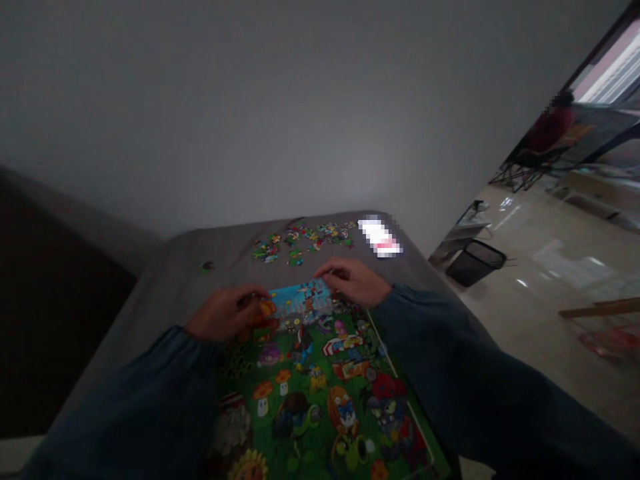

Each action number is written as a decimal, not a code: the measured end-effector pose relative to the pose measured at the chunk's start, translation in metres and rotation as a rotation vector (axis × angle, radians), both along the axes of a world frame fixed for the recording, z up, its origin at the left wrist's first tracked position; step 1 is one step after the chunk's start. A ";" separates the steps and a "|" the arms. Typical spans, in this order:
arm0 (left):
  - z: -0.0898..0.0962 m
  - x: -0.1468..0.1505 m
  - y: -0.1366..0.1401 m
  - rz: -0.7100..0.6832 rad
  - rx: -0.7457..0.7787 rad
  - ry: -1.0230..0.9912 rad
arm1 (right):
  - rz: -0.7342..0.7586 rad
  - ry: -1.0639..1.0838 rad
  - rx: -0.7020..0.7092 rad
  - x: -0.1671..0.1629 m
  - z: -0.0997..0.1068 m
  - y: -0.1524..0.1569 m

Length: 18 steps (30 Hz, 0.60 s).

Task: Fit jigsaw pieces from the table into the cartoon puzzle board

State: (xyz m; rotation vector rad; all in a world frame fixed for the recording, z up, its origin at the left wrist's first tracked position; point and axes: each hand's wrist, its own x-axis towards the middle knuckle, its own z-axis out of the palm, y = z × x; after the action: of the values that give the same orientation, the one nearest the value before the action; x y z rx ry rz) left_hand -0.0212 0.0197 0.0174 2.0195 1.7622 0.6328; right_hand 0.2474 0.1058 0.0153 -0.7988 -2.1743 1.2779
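Observation:
A colourful cartoon jigsaw puzzle (300, 360) lies on the grey cloth in front of me, showing plants, mushrooms and grey-skinned figures on green under a blue strip. At its upper left, my left hand (225, 315) rests with fingers bent together over the picture; whatever they may hold is hidden. My right hand (356, 280) is at the upper right edge, thumb and forefinger pinched above the blue strip. Anything between them is too small to make out. Loose puzzle pieces (267, 248) are scattered beyond the board, and one loose piece (207, 267) sits apart to the left.
A phone with a lit screen (380, 236) lies at the far right of the cloth-covered table (170, 280). A pale wall (280, 120) stands behind. On the floor to the right are a dark wastebasket (475, 262) and, farther off, a person in dark red (550, 127).

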 end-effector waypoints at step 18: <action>-0.041 -0.020 -0.002 -0.063 0.180 0.284 | -0.024 0.021 0.139 0.002 -0.036 -0.003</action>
State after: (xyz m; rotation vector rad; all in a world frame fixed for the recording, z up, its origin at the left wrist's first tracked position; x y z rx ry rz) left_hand -0.0411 0.0174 -0.0231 2.3781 1.8443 0.5213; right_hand 0.2498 0.1028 -0.0208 -0.7500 -2.2020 1.1053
